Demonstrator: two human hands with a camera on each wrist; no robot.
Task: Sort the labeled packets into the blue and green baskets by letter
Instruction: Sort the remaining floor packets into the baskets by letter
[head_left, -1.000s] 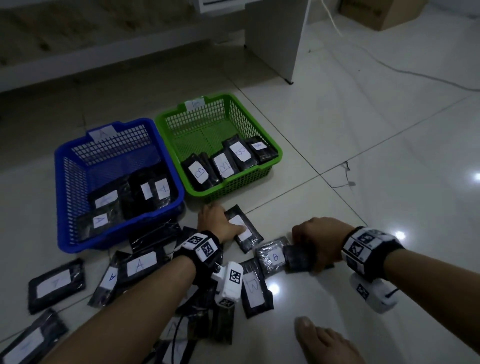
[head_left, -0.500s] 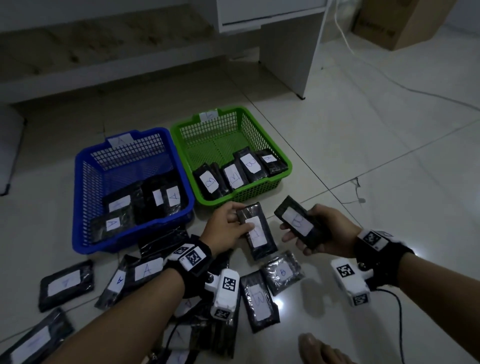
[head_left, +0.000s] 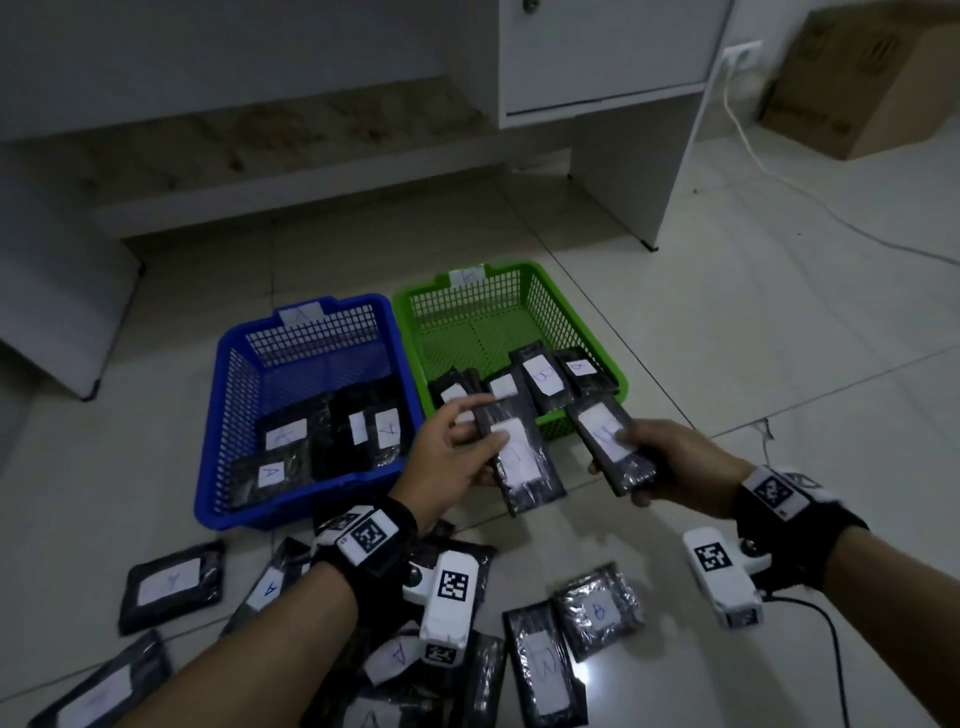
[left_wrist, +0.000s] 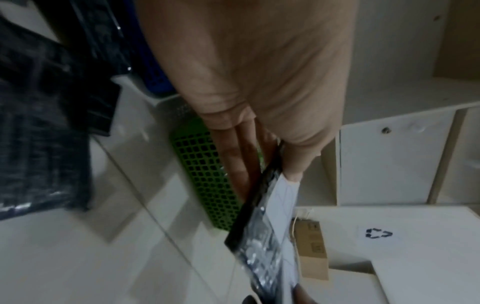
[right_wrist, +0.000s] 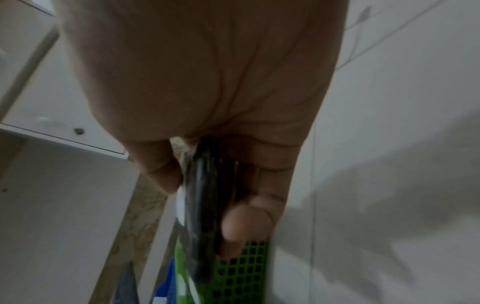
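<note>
Two hands are raised over the floor (head_left: 727, 364), each gripping one black packet with a white label. The left hand (head_left: 447, 462) pinches its packet (head_left: 519, 457) between thumb on the label and fingers beneath; the letter on it cannot be read. The right hand (head_left: 675, 462) clasps the second packet (head_left: 608, 441), thumb on top and fingers curled under, just in front of the near wall of the green basket (head_left: 587, 332). The two held packets lie side by side, apart. Two baskets stand touching on the floor: the blue basket (head_left: 228, 374) on the left and the green one on the right, each with a paper tag on its far rim. In the blue basket four white labels show on dark packets, two of them reading A. In the green basket about five packets lean in a row along the near wall. On the floor near the person lie roughly ten loose packets, some overlapping, so the count is uncertain; three show an A and two a B. One cardboard box (head_left: 852, 78) sits at the far right.
</note>
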